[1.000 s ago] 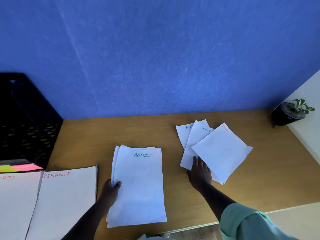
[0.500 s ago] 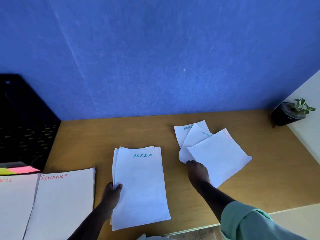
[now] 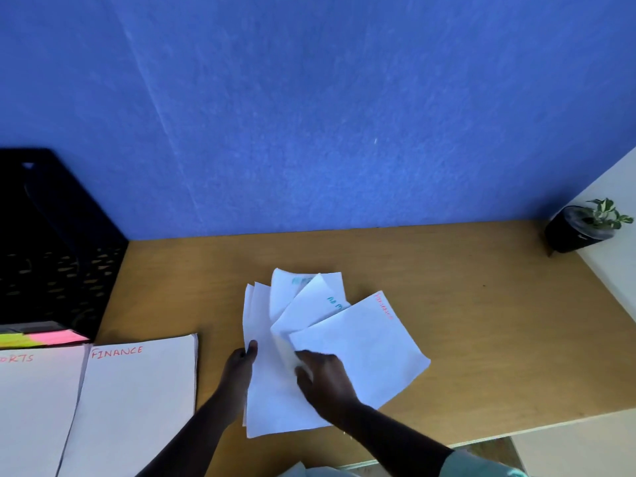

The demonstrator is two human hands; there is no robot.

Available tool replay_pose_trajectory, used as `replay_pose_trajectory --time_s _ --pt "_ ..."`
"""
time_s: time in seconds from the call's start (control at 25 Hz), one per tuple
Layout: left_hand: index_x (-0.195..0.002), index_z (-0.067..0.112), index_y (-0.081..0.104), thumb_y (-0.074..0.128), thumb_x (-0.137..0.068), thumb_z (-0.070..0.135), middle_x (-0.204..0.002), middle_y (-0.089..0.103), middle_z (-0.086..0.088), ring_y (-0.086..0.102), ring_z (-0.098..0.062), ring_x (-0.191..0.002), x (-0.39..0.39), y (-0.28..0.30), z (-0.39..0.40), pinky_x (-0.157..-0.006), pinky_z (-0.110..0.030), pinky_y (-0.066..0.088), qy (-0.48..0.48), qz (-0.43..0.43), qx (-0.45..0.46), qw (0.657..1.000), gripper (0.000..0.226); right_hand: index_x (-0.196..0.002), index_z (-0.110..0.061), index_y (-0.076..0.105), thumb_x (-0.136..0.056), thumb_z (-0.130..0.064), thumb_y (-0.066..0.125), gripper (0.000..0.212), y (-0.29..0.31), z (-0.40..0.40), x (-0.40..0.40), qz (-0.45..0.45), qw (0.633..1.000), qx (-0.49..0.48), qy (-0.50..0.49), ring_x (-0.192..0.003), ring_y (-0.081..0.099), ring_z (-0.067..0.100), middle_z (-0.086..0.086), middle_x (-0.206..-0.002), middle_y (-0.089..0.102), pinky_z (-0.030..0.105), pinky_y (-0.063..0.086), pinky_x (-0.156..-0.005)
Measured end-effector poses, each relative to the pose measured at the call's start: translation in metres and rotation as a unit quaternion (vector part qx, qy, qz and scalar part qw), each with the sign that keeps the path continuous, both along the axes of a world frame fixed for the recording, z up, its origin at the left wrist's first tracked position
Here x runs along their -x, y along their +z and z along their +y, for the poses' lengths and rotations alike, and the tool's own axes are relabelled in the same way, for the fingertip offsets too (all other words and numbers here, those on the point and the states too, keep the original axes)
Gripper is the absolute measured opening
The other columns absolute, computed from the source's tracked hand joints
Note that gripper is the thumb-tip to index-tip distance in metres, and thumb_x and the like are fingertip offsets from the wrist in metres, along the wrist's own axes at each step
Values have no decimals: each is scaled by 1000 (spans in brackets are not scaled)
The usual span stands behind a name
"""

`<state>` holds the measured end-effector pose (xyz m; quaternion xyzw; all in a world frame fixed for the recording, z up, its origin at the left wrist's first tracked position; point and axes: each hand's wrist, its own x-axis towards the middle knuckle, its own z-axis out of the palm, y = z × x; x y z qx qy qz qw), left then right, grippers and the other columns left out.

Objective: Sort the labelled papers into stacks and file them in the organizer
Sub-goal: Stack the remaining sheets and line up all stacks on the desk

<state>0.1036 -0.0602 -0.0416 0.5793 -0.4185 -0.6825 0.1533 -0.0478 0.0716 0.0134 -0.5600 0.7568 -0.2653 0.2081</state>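
A stack of white Admin sheets (image 3: 265,401) lies in the middle of the wooden desk (image 3: 481,321). My left hand (image 3: 239,368) holds its left edge, thumb on top. My right hand (image 3: 323,376) grips a fan of three loose sheets over that stack: two with teal lettering (image 3: 306,304) and one marked Finance in red (image 3: 371,346). At the left lie a stack labelled Finance (image 3: 137,401) and another ending in "RTS" (image 3: 31,407). The black mesh organizer (image 3: 51,256) stands at the far left.
Pink and yellow sticky tabs (image 3: 41,338) lie in front of the organizer. A small potted plant (image 3: 585,228) sits at the back right, by a white surface (image 3: 612,263). A blue wall runs along the desk's back edge.
My right hand has carried the fan of three sheets leftward, from the bare desk onto the Admin stack, hiding its label. My left hand stays on the stack's left edge.
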Motion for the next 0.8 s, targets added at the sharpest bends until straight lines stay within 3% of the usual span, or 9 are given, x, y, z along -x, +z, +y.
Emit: replay_pose_trajectory --time_s 0.08,0.2,0.32,0.44,0.6,0.8 --pt "-110 15 68 61 -88 54 -103 73 -12 69 -36 -97 -2 -1 -1 -91 -54 54 -14 29 -16 999 46 -118 -15 73 -100 -22 53 28 -5 5 -15 -28 999 -17 32 -100 71 23 4 -117 76 17 46 -87" --pt "-114 13 65 67 -88 42 -105 73 -11 69 -35 -96 -4 3 2 -90 -53 56 -13 22 -10 1000 38 -116 -17 74 -102 -28 54 27 -8 7 -21 -54 998 -27 29 -100 71 19 -1 -117 76 13 42 -84" --pt "-114 11 57 67 -91 22 -106 68 -12 66 -34 -95 -3 8 5 -87 -49 55 -6 -16 -7 1000 28 -114 -23 71 -100 -27 55 22 -9 12 -11 18 1000 -4 -8 -94 72 16 -5 -110 77 16 47 -80" --pt "-116 10 55 71 -83 8 -108 67 -11 66 -32 -94 -4 9 6 -86 -49 56 -47 -60 34 997 37 -104 -29 68 -92 -16 64 18 -13 19 -3 109 993 31 42 -80 73 13 -10 -94 77 21 55 -63" --pt "-117 10 58 58 -93 14 -110 67 -10 64 -29 -94 -3 6 8 -82 -41 54 -67 -101 82 989 25 -97 -30 63 -83 -5 69 30 -25 23 0 163 979 46 117 -86 72 14 -11 -90 73 28 59 -64" --pt "-104 8 63 40 -103 38 -96 65 -6 60 -25 -89 -1 11 8 -77 -33 46 -30 -115 62 991 38 -96 -35 64 -77 -7 75 35 -49 42 -14 192 964 11 182 -117 67 7 -20 -106 75 26 61 -87"
